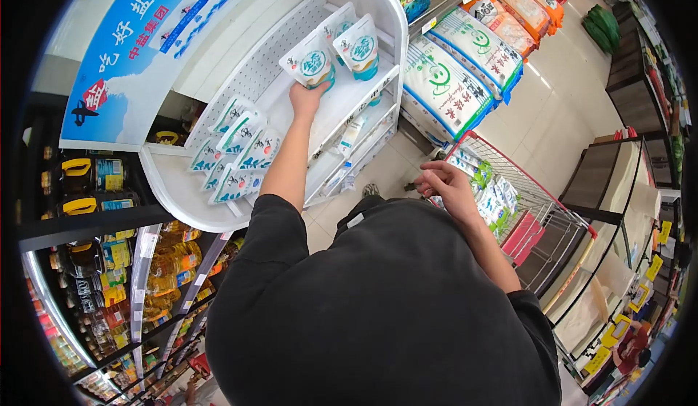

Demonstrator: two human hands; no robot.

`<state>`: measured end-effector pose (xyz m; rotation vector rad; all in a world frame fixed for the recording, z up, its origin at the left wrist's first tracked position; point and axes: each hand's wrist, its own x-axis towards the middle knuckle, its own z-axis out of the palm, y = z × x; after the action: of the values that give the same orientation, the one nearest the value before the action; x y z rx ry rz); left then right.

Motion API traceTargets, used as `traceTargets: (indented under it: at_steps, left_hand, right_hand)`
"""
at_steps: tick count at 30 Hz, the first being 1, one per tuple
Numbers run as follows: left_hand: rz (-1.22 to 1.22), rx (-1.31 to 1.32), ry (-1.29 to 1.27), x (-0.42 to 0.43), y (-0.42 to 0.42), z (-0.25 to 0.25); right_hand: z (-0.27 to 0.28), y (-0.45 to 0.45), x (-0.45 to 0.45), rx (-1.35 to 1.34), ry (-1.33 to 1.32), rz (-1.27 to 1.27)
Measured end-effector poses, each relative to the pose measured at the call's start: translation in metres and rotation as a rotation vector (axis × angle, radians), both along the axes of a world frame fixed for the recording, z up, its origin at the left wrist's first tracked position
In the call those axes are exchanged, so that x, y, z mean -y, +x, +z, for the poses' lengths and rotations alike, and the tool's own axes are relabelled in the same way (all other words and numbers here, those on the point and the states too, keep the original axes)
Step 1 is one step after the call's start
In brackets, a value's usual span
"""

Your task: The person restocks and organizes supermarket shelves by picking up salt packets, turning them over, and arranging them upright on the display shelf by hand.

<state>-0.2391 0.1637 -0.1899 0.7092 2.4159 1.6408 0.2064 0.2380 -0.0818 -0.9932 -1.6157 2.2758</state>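
A white shelf (163, 195) spreads from nine to twelve o'clock. A shopping cart (523, 237) stands at three o'clock, and rice sacks (447, 86) lie at one o'clock. Toward three o'clock the right hand (447, 185) hangs near the cart, fingers loosely curled, with nothing visible in them. At eleven o'clock, over the shelf, the left hand (307, 99) has its fingers closed around the base of a white-and-teal pouch (309, 60).
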Motion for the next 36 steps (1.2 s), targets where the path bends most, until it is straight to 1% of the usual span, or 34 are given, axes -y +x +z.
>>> traceTargets:
  at_steps: [2,8,12,14,15,17,18,19,20,22,24,25,27,28,29,30,31,32,34,36]
  left_hand:
    - [0.002,0.015,-0.045,0.0,0.002,0.006]
    - [-0.002,-0.039,-0.099,0.0,0.0,-0.003]
    - [-0.033,-0.028,-0.062,0.009,0.013,-0.004]
    - [0.006,-0.103,-0.048,0.021,0.024,-0.011]
    - [0.002,-0.098,-0.054,0.026,0.03,-0.014]
    - [0.138,-0.226,-0.041,0.04,0.051,-0.017]
    - [0.135,-0.217,-0.048,0.047,0.07,-0.005]
    - [0.164,-0.369,-0.042,0.052,0.094,0.018]
    - [0.191,-0.522,-0.034,0.057,0.116,0.029]
    - [-0.131,-0.554,-0.028,0.071,0.15,0.016]
    - [-0.496,-0.484,-0.222,0.078,0.166,-0.025]
    - [-0.492,-0.466,-0.226,0.084,0.166,-0.061]
    - [-0.375,-0.312,-0.42,0.078,0.152,-0.143]
    - [-0.227,-0.138,-0.521,0.076,0.142,-0.169]
    - [-0.158,0.151,-0.782,0.068,0.121,-0.189]
    - [-0.003,0.373,-0.988,0.062,0.095,-0.24]
    - [-0.038,0.366,-1.045,0.079,0.062,-0.34]
    - [-0.07,0.377,-1.03,0.058,0.073,-0.354]
    - [-0.081,0.499,-0.856,0.045,0.055,-0.385]
    - [-0.075,0.626,-0.707,0.046,0.067,-0.404]
  right_hand:
    - [0.001,-0.004,-0.001,-0.008,0.001,0.005]
    - [0.0,-0.006,-0.001,-0.001,0.022,0.03]
    - [0.008,-0.006,-0.002,0.005,0.024,0.017]
    - [0.005,-0.005,-0.002,0.012,0.015,0.006]
    - [0.002,-0.004,-0.004,0.014,0.015,0.003]
    - [0.002,-0.003,-0.003,0.018,0.009,-0.009]
    - [0.001,-0.003,-0.003,0.028,0.002,-0.01]
    - [0.0,-0.003,-0.003,0.04,-0.005,-0.004]
    - [-0.001,-0.005,-0.005,0.053,-0.011,0.002]
    - [0.002,-0.009,-0.007,0.075,-0.027,-0.025]
    - [-0.006,-0.008,-0.008,0.108,-0.047,-0.043]
    - [-0.017,-0.003,-0.011,0.117,-0.004,-0.029]
    - [-0.022,0.001,-0.017,0.131,0.061,0.005]
    - [-0.018,0.006,-0.018,0.17,0.091,0.053]
    - [-0.016,0.013,-0.02,0.181,0.062,0.047]
    - [-0.017,0.021,-0.019,0.192,0.032,0.039]
    - [-0.017,0.029,-0.018,0.211,0.021,0.003]
    - [-0.018,0.038,-0.016,0.258,0.047,-0.036]
    - [-0.016,0.053,-0.007,0.327,0.089,-0.169]
    - [-0.016,0.069,0.002,0.367,0.057,-0.225]
